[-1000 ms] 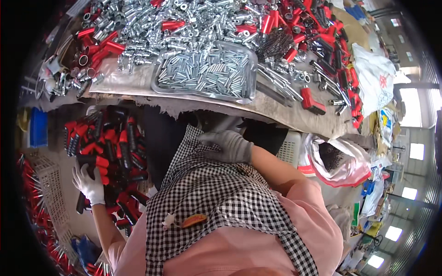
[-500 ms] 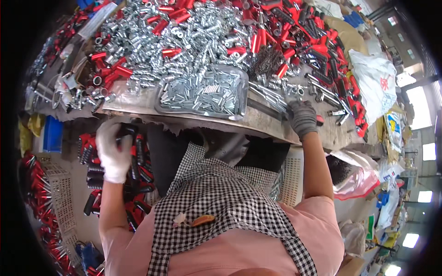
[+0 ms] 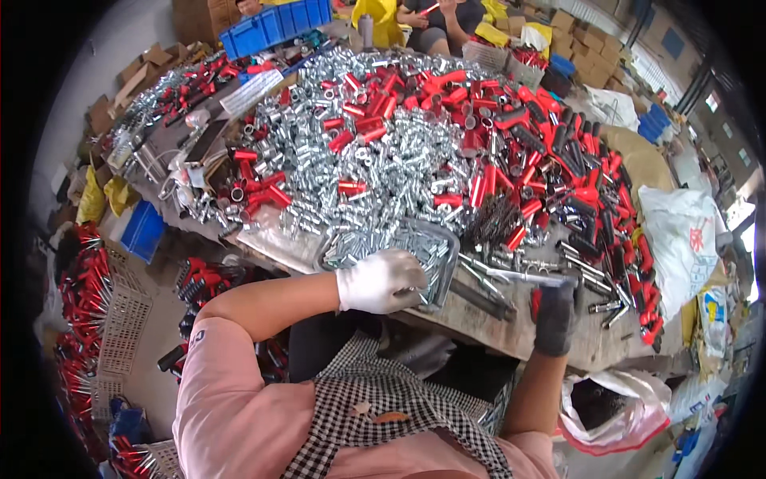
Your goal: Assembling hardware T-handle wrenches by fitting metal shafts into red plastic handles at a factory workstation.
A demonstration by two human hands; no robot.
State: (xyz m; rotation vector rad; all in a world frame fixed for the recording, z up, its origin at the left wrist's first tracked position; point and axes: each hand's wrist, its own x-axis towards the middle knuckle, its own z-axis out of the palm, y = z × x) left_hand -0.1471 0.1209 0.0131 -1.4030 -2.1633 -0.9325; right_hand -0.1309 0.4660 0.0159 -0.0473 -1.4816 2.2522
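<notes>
My left hand (image 3: 383,281), in a white glove, reaches over the near side of a clear tray (image 3: 453,267) full of short metal pins (image 3: 359,246). Its fingers curl down at the pins; what they pinch, if anything, is hidden. My right hand (image 3: 556,321), in a dark grey glove, is closed above the bench to the right of the tray. A long silvery metal rod (image 3: 519,276), blurred by motion, sticks out leftward from its fingers. Just left of that hand a small red part (image 3: 535,303) shows; I cannot tell whether they touch.
A large heap of silver fittings (image 3: 375,172) and red sleeves covers the bench (image 3: 495,323). Red and black handles (image 3: 586,191) lie at right, beside a white sack (image 3: 678,239). Crates of red parts (image 3: 124,327) stand at lower left. Another person (image 3: 443,24) sits beyond the bench.
My left hand has moved from the black and red handles below the bench up to the pin tray. My right hand has lifted from the bench with the rod. The view has tilted up.
</notes>
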